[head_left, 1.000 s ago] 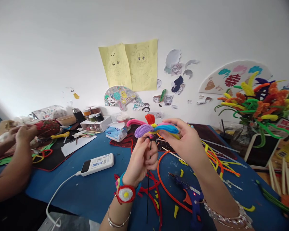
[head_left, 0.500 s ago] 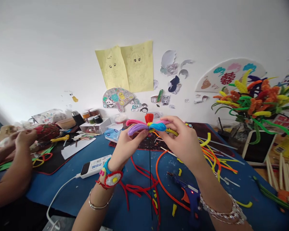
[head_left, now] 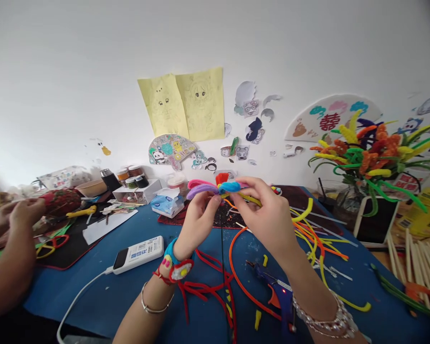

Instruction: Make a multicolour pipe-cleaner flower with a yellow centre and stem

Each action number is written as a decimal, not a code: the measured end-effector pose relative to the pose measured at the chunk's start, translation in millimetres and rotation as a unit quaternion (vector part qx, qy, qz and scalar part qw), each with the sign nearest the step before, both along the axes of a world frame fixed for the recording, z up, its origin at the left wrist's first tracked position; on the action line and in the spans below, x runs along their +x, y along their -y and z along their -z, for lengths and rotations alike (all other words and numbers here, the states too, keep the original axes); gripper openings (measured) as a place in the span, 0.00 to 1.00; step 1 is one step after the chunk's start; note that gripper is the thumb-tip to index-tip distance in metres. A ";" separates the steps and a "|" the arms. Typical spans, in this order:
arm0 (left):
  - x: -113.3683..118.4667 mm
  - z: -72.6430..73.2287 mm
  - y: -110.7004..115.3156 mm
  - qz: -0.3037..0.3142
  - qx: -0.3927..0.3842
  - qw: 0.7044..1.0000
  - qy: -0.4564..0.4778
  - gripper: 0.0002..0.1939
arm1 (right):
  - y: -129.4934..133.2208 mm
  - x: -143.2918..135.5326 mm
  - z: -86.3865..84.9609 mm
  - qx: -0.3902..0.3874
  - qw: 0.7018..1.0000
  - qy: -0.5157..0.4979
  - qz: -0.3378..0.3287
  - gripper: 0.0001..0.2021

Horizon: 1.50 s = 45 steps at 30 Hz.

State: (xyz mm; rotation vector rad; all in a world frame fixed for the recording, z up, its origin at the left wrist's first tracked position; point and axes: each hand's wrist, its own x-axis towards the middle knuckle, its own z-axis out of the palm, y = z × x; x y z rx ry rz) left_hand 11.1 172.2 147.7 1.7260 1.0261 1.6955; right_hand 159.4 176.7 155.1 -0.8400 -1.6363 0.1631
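White wall (head_left: 75,71) hung with two yellow drawing sheets (head_left: 182,102) backs a blue craft table (head_left: 129,282) strewn with loose pipe cleaners. Above the table's middle, a person's left hand (head_left: 197,222) and right hand (head_left: 265,215) both pinch a multicoloured pipe-cleaner flower (head_left: 220,187) with pink, purple, red and blue petals, fingers closed on its centre. A thin black wire stem (head_left: 222,248) hangs down from the flower. Below the right hand, a blue glue gun (head_left: 277,291) lies on the table. Left of the flower sit a white power bank (head_left: 138,253) and a tissue pack (head_left: 166,203). Far right of the flower stands a vase of orange, yellow and green pipe-cleaner stems (head_left: 374,153). At the table's left edge, another person's hand (head_left: 25,210) grips a dark red object.
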 end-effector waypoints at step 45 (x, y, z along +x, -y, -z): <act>11.0 0.0 -2.4 0.248 -0.144 0.926 0.245 0.07 | -0.7 -21.2 14.2 -0.070 0.976 -0.143 -0.147 0.07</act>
